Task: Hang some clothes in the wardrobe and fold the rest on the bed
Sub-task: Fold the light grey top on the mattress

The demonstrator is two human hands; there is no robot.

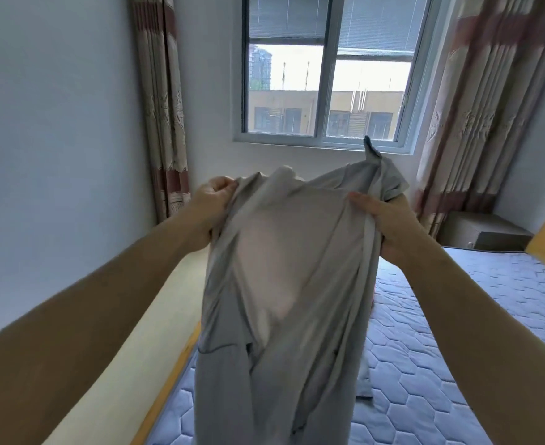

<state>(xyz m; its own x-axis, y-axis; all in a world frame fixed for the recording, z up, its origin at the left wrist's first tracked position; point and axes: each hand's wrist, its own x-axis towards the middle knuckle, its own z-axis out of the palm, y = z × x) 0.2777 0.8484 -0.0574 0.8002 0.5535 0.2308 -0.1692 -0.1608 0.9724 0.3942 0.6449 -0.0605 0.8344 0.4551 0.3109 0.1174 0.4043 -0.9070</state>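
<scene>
Item: grey garment [284, 284], held aloft at centre above the bed [457, 332], left hand [211, 203] fisted on its 10 o'clock edge, right hand [383, 226] pinching the 2 o'clock edge; advisably pull taut, square shoulders before laying down.

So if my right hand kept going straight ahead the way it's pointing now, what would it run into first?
The right hand grips the grey garment and points forward and up toward the window. Nothing shows between them, so probably the wall just under the sill or the window glass, though depth is hard to judge here.
</scene>
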